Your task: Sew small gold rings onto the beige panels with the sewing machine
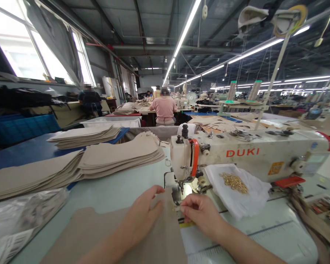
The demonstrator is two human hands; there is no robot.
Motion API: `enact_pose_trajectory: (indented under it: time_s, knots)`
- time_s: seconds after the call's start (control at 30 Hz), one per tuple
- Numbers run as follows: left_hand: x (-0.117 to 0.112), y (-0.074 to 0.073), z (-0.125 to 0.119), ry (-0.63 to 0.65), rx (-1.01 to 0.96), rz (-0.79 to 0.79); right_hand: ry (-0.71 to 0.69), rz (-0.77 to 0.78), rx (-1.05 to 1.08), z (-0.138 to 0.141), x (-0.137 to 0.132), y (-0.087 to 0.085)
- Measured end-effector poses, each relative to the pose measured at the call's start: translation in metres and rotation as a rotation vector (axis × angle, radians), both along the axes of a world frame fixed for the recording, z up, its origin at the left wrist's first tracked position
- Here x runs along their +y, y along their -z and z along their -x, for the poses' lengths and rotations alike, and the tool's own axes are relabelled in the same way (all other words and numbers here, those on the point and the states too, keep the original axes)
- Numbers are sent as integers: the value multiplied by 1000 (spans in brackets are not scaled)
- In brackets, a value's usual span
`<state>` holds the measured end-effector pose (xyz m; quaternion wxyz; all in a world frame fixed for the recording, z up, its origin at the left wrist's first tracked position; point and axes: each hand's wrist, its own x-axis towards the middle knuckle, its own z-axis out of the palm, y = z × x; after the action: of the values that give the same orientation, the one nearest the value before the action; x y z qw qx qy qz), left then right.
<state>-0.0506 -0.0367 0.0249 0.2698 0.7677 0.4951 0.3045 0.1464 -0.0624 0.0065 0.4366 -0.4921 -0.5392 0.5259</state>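
A large beige fabric panel [99,227] lies on the pale green sewing table, its right edge by the needle area of a white sewing machine [253,161]. My left hand [143,211] rests on this panel, fingers stretched toward the presser foot [182,189] and thumb apart. On the other side, my right hand [202,214] has thumb and fingertips pinched together just in front of the foot, by the panel's edge. What is between those fingertips, if anything, is too small to tell. A lamp lights the spot under the needle.
Stacks of beige panels [121,156] lie at the left, near a clear plastic bag [24,216]. Small gold metal pieces [233,182] sit on a white cloth [242,201] by the machine arm. A red tray [290,181] is further right. A person in pink [164,108] sits ahead.
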Motion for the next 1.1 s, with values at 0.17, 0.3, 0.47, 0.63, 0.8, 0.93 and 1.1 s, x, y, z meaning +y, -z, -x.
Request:
enact_pose_trajectory:
  time_s: [0.17,0.3,0.47,0.63,0.8,0.93,1.1]
  knots:
    - [-9,28,2,35,265,-293,-6,125,-21,-1,5,1]
    - [-16,42,-3,50,282,-359,-25,238,-45,6,16,-2]
    - [-11,40,-1,62,270,-440,-48,335,-74,17,31,-9]
    - [-7,24,-10,159,265,-503,-54,347,-114,19,34,-13]
    - [1,16,-26,221,297,-584,-74,328,-161,18,33,-15]
    - [5,17,-29,247,323,-633,-93,326,-211,16,34,-18]
    - [5,16,-33,224,332,-569,-157,316,-316,14,40,-21]
